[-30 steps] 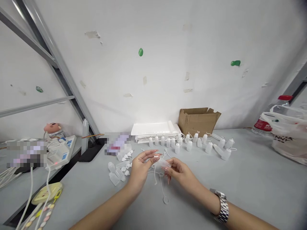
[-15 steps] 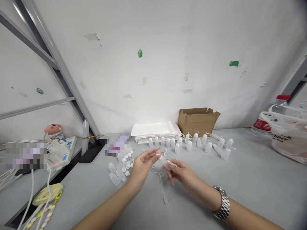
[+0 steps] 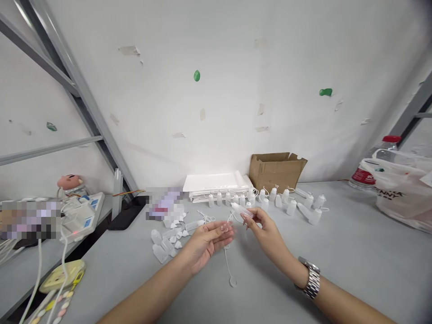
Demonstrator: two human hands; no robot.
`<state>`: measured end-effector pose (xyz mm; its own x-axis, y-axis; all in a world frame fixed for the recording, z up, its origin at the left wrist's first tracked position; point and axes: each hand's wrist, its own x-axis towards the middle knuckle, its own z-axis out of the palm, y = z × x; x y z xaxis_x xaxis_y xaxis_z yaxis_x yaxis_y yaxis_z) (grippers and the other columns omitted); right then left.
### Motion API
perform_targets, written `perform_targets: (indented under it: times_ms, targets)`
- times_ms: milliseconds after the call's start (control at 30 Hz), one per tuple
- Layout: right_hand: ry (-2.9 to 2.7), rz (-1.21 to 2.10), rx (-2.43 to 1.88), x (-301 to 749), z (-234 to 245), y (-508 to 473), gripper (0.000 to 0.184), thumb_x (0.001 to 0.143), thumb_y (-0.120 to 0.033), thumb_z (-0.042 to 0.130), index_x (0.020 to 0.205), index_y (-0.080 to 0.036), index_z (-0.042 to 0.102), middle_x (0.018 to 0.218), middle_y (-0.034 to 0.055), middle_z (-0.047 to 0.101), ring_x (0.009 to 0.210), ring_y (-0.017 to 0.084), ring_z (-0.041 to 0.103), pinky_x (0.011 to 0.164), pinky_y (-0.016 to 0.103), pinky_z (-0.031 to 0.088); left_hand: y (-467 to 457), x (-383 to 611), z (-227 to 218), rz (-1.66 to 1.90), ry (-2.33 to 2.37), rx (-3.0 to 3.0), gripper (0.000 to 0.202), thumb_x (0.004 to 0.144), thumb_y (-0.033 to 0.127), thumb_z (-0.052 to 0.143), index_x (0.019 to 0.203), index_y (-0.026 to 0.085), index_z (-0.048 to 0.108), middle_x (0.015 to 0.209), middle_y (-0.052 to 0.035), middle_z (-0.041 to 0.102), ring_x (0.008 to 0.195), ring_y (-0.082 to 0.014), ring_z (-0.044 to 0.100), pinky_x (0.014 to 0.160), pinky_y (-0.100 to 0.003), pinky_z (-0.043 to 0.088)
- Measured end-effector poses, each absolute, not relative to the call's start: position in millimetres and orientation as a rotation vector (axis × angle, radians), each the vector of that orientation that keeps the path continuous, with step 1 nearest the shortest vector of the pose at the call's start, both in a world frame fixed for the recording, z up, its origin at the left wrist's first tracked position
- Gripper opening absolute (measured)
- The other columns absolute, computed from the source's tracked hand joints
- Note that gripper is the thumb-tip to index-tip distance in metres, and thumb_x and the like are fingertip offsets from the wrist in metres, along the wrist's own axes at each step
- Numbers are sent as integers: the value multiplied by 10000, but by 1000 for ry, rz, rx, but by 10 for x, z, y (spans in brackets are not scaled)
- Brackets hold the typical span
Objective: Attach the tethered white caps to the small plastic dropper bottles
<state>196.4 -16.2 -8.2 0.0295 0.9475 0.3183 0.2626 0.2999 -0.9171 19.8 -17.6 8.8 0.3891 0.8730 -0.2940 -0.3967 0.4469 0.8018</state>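
Observation:
My right hand (image 3: 261, 225) pinches a small translucent squeeze bottle (image 3: 240, 210) near its base, its white tip tilted up to the left. Beside it, my left hand (image 3: 211, 243) has its fingers stretched out, palm partly turned up, with nothing visible in it. White looped cap straps (image 3: 227, 265) lie on the desk under and behind that hand. To its left are several loose bottles (image 3: 160, 253) and small white caps (image 3: 177, 245). Farther back, several capped bottles (image 3: 291, 207) with looped straps stand in a loose group, a few of them lying down.
Behind the bottles are a stack of white sheets (image 3: 216, 181) and an open cardboard box (image 3: 277, 173). At the right stand a plastic bag (image 3: 401, 193) and a red-capped bottle (image 3: 362, 176). A power strip (image 3: 83, 218) with cables and a yellow case (image 3: 62, 275) lie left.
My left hand has come off the bottle and moved slightly down, its palm turning up. My right hand has lifted the bottle up and to the right.

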Motion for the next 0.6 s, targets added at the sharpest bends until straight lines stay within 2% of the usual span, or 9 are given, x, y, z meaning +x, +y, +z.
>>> perform_targets:
  times_ms: [133, 300, 600]
  targets:
    - [-1534, 740, -1179, 1972, 9, -232, 274, 821, -426, 482, 944, -200, 577, 750, 26, 563, 724, 176, 521, 706, 316, 410, -96, 142, 57, 996, 884, 639, 148, 664, 142, 689, 804, 111, 656, 867, -77, 695, 752, -119, 648, 736, -192, 519]
    - [-1691, 611, -1092, 2002, 105, -322, 230, 836, -371, 475, 994, -244, 585, 793, 31, 545, 761, 184, 504, 728, 330, 411, -48, 90, 76, 1039, 941, 655, 146, 661, 189, 696, 787, 127, 658, 920, -87, 690, 790, -139, 649, 710, -206, 520]
    - [-1868, 491, -1061, 2013, 118, -353, 194, 855, -319, 460, 986, -236, 575, 775, 43, 553, 757, 192, 501, 740, 360, 411, -66, 85, 89, 984, 1025, 773, 225, 628, 275, 719, 800, 141, 663, 978, -114, 679, 857, -168, 641, 655, -192, 463]
